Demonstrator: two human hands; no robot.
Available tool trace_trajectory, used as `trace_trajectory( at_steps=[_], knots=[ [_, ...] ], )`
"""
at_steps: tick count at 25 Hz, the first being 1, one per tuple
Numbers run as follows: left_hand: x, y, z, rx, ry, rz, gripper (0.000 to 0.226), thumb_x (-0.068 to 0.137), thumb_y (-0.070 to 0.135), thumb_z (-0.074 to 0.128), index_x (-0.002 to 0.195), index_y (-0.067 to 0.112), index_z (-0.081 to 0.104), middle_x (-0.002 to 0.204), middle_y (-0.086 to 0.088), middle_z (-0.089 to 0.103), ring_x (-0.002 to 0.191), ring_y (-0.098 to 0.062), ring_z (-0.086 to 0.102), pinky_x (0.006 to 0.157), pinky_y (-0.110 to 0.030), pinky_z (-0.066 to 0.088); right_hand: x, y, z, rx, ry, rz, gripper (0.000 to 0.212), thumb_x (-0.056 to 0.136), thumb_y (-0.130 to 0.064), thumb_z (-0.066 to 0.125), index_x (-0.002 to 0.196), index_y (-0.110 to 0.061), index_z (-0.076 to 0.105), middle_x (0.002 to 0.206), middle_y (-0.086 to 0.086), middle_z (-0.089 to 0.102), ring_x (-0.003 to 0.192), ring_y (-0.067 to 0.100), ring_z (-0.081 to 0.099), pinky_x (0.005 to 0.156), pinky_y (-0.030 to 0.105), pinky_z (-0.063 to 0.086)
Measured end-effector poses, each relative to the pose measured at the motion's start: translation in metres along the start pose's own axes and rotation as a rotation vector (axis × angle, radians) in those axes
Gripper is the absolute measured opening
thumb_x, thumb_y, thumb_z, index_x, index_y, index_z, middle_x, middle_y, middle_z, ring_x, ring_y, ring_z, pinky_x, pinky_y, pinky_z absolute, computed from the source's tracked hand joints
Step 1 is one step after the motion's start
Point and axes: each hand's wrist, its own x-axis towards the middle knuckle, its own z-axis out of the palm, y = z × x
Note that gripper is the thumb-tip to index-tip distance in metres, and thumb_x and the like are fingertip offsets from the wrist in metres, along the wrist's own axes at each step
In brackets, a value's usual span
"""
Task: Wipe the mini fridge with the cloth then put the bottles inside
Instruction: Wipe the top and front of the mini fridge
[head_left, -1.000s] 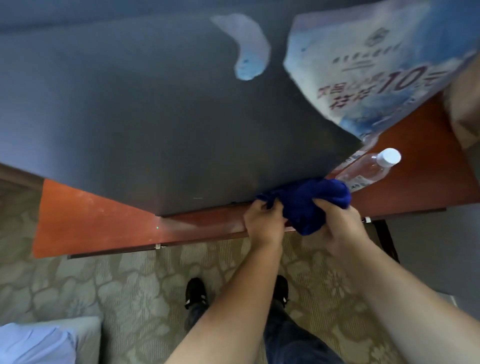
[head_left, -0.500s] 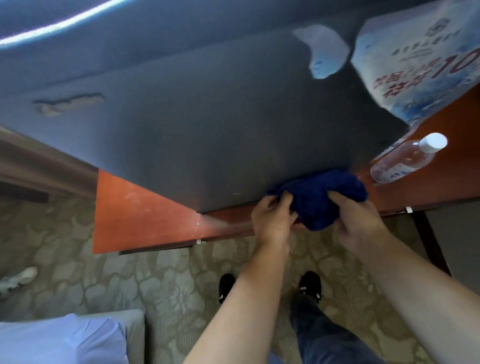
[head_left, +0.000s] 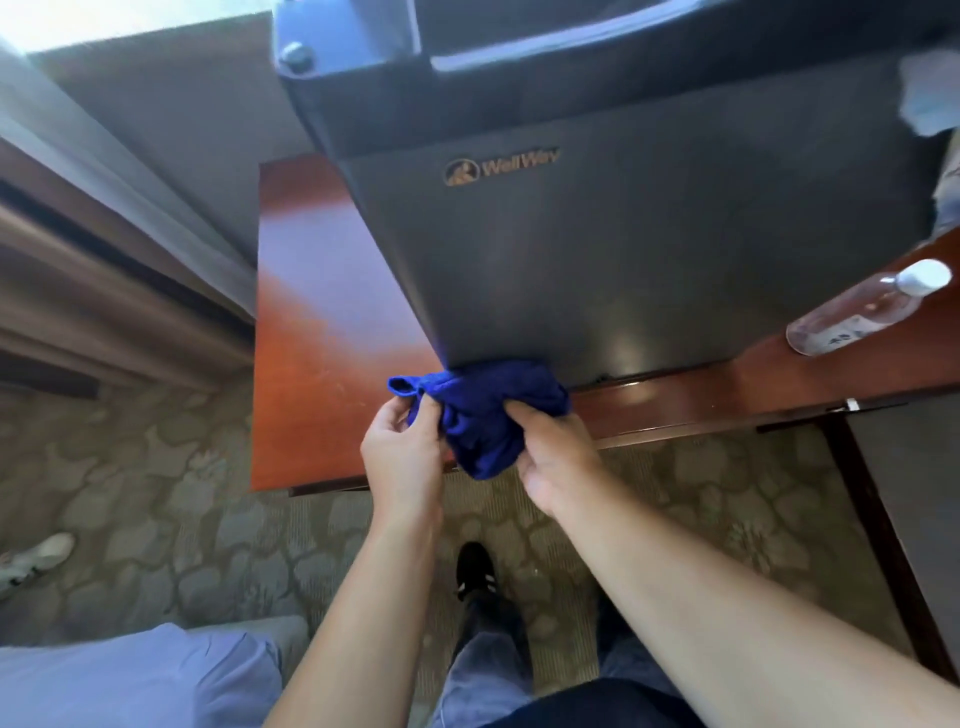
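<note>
Blue cloth (head_left: 480, 415) bunched between left hand (head_left: 402, 447) and right hand (head_left: 553, 447), both pinching it; mini fridge (head_left: 623, 234) door directly above, touching cloth's top.

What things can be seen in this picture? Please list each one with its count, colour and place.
mini fridge: one, dark grey, on the table, door closed
cloth: one, blue, bunched at the fridge door's lower corner
bottle: one, clear with white cap, on the table right of the fridge
table: one, reddish brown wood
carpet: patterned beige, under the table
left hand: grips the cloth's left end
right hand: grips the cloth's right side
</note>
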Motion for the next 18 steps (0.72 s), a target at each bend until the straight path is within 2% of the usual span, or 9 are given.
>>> trace_trajectory(
  at_steps=[2, 5, 7, 9, 11, 14, 18],
  knots=[
    [-0.004, 0.009, -0.002, 0.024, -0.024, 0.025, 0.024, 0.084, 0.03, 0.077, 0.102, 0.015, 0.073, 0.099, -0.008, 0.079, 0.1, -0.027, 0.075, 0.093, -0.053, 0.058, -0.007, -0.005, 0.002, 0.011, -0.009, 0.004, 0.023, 0.093, 0.013, 0.058, 0.094, -0.008, 0.068, 0.093, 0.013, 0.075, 0.068, 0.013, 0.076, 0.063, 0.025, 0.063],
    [-0.018, 0.015, 0.016, 0.003, -0.094, 0.007, 0.017, 0.091, 0.02, 0.074, 0.101, 0.006, 0.071, 0.1, -0.017, 0.078, 0.104, -0.033, 0.074, 0.091, -0.051, 0.06, -0.016, -0.034, -0.013, -0.004, -0.015, -0.027, 0.021, 0.094, 0.009, 0.06, 0.099, -0.009, 0.07, 0.1, 0.014, 0.078, 0.077, 0.018, 0.078, 0.062, 0.028, 0.062],
    [-0.032, 0.015, 0.042, -0.031, -0.129, -0.029, 0.011, 0.093, 0.012, 0.069, 0.1, 0.004, 0.07, 0.1, -0.015, 0.078, 0.103, -0.031, 0.075, 0.088, -0.046, 0.062, -0.02, -0.061, -0.032, -0.042, -0.012, -0.064, 0.02, 0.096, 0.005, 0.061, 0.102, -0.011, 0.072, 0.101, 0.012, 0.08, 0.086, 0.02, 0.079, 0.067, 0.03, 0.063],
    [-0.05, 0.013, 0.074, -0.045, -0.145, -0.038, 0.004, 0.093, 0.008, 0.066, 0.095, 0.009, 0.07, 0.096, -0.009, 0.078, 0.099, -0.026, 0.076, 0.077, -0.035, 0.064, -0.023, -0.091, -0.052, -0.08, 0.019, -0.092, 0.02, 0.096, -0.001, 0.063, 0.111, -0.01, 0.072, 0.108, 0.012, 0.079, 0.098, 0.026, 0.077, 0.081, 0.038, 0.064],
    [-0.071, 0.014, 0.109, -0.063, -0.194, -0.044, 0.007, 0.096, 0.008, 0.064, 0.096, 0.014, 0.068, 0.095, -0.002, 0.076, 0.095, -0.019, 0.075, 0.067, -0.024, 0.061, -0.024, -0.121, -0.073, -0.082, 0.066, -0.137, 0.024, 0.096, -0.003, 0.064, 0.117, -0.009, 0.071, 0.112, 0.013, 0.078, 0.104, 0.029, 0.075, 0.093, 0.046, 0.061],
    [-0.1, 0.01, 0.159, -0.105, -0.28, -0.09, 0.017, 0.099, 0.009, 0.059, 0.114, 0.012, 0.066, 0.11, -0.001, 0.074, 0.101, -0.013, 0.072, 0.065, -0.017, 0.058, -0.017, -0.163, -0.107, -0.064, 0.146, -0.214, 0.027, 0.092, -0.002, 0.068, 0.119, -0.007, 0.071, 0.114, 0.015, 0.077, 0.105, 0.031, 0.074, 0.096, 0.048, 0.06],
    [-0.125, 0.002, 0.214, -0.076, -0.322, -0.096, 0.012, 0.099, 0.008, 0.058, 0.107, 0.014, 0.065, 0.111, -0.006, 0.072, 0.105, -0.017, 0.07, 0.065, -0.016, 0.058, -0.004, -0.204, -0.146, -0.061, 0.191, -0.298, 0.029, 0.088, -0.004, 0.072, 0.116, -0.011, 0.073, 0.111, 0.011, 0.079, 0.104, 0.029, 0.075, 0.094, 0.048, 0.061]
  ],
)
